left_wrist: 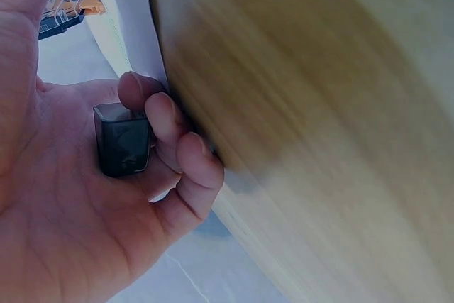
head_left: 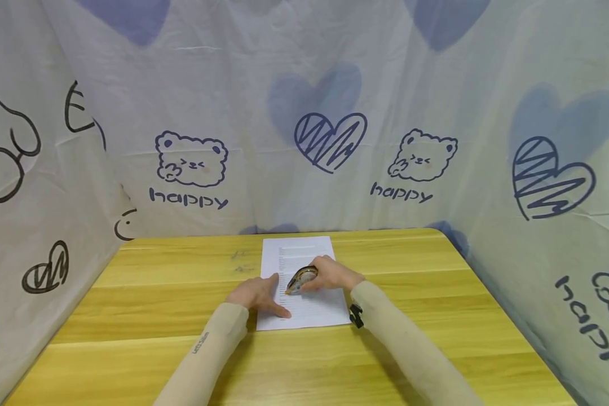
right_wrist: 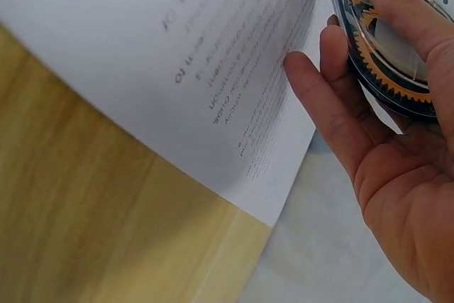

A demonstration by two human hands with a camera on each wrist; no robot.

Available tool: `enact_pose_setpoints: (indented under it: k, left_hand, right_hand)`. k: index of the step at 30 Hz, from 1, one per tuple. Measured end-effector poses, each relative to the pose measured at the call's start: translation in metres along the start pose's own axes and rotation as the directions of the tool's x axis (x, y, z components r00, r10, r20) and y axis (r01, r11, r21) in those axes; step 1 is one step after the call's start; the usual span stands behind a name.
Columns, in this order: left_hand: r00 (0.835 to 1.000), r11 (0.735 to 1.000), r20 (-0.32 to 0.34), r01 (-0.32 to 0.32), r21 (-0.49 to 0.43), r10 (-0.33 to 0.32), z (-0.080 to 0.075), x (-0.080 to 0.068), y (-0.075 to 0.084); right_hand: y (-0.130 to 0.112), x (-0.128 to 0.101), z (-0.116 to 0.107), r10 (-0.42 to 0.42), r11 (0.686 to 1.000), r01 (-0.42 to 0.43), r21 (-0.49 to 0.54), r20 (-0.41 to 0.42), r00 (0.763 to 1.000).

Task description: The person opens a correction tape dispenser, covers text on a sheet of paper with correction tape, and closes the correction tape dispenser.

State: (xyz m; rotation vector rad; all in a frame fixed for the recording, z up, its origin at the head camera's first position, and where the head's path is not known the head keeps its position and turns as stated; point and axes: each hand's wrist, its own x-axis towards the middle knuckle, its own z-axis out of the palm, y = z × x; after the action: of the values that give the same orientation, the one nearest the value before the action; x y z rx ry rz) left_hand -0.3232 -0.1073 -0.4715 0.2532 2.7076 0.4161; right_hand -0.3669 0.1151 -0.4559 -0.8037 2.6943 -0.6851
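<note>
A white sheet of printed paper (head_left: 309,318) lies on the wooden table. My right hand (head_left: 335,274) grips a correction tape (head_left: 302,277) with a clear casing and orange gears (right_wrist: 386,69), thumb on one side and fingers on the other. Its orange tip points down at the printed lines near the middle of the sheet. On the left part of the paper rests my left hand (head_left: 256,294), thumb and forefinger spread. In the left wrist view, its other fingers curl round a small dark cap (left_wrist: 124,140) against the palm.
The wooden table (head_left: 157,304) extends around the sheet on all sides. White curtains (head_left: 264,169) with hearts and bears hang behind it and at both sides. A small black clip (head_left: 356,316) sits on the right sleeve.
</note>
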Motion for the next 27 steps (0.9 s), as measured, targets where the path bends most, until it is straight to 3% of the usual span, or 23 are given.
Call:
enact_pose_setpoints:
  k: [27]
  left_hand:
    - [1.0,1.0,-0.001,-0.008,0.022,0.008,-0.0005,-0.0009,-0.0011]
  right_hand:
    - [0.0068,0.0047,-0.0016,0.039,0.997,-0.039,-0.059,-0.005,0.999]
